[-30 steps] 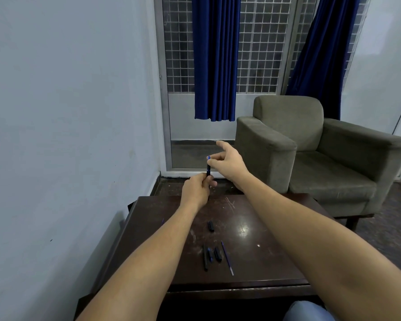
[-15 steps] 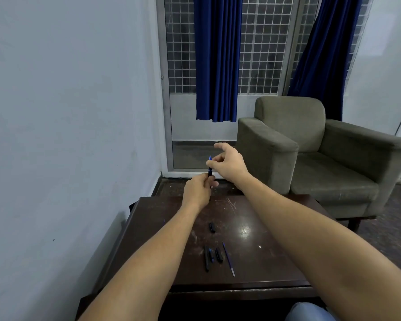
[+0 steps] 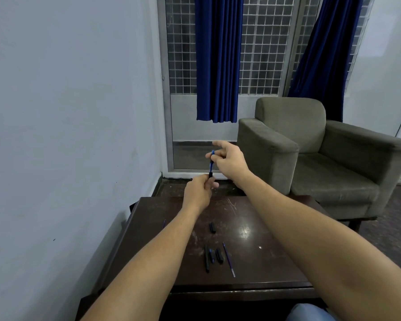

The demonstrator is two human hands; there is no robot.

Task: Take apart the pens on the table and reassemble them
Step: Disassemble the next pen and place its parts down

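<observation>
Both hands are raised above the far edge of the dark wooden table [image 3: 276,269]. My left hand [image 3: 198,193] grips the black lower end of a pen [image 3: 211,166], held nearly upright. My right hand [image 3: 228,159] pinches the pen's blue upper part between thumb and fingers, index finger stretched out. On the table lie loose pen parts: a short black piece [image 3: 212,227], a long black barrel [image 3: 206,258], two short pieces [image 3: 215,254] beside it, and a thin blue refill [image 3: 228,259]. Another thin blue piece [image 3: 164,223] lies by my left forearm.
A grey-green armchair [image 3: 310,158] stands beyond the table to the right. Ahead is a glass door with a grille and blue curtains [image 3: 218,59]. A pale wall [image 3: 67,135] runs close along the table's left side.
My right hand has lifted away from my left, so more of the blue part shows between them. The parts on the table have not moved.
</observation>
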